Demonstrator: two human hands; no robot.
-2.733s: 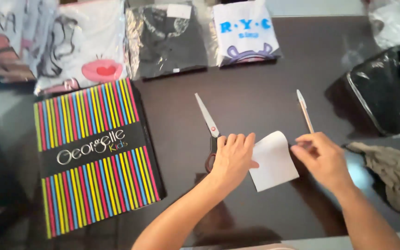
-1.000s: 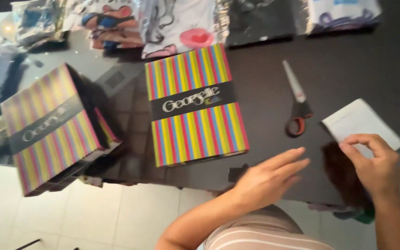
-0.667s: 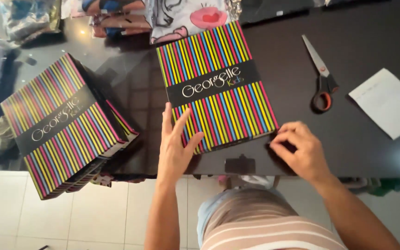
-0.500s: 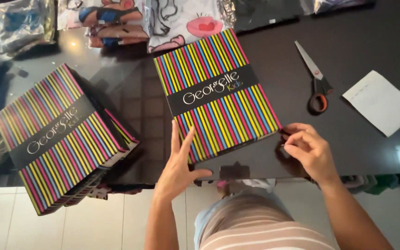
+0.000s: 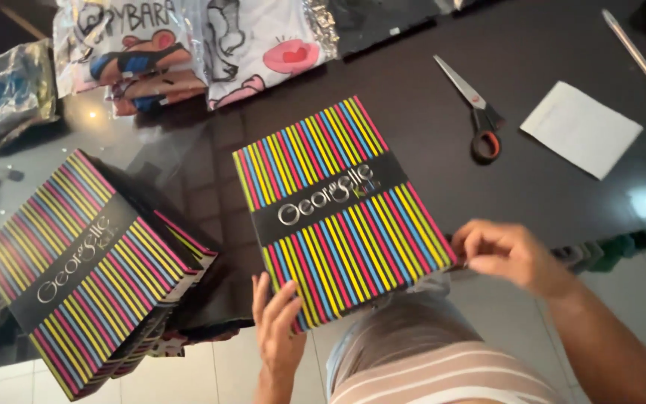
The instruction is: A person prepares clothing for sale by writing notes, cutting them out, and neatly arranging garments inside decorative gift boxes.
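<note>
Left hand (image 5: 278,329) is gripping the striped box (image 5: 342,209) at its near-left corner; right hand (image 5: 506,254) is pinching the near-right corner. Box is overhanging the desk (image 5: 428,127) edge, so a slipping grip risks it tipping floorward.

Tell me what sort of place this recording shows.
Probably a small clothing packing station, perhaps home-run. On the dark table lie bagged printed garments and a stack of striped gift boxes, and both hands, left and right, grip another striped box near scissors.

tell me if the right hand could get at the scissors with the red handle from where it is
Probably yes: the right hand sits at the striped box's near right corner, and only bare dark tabletop lies between it and the red-handled scissors.
</note>
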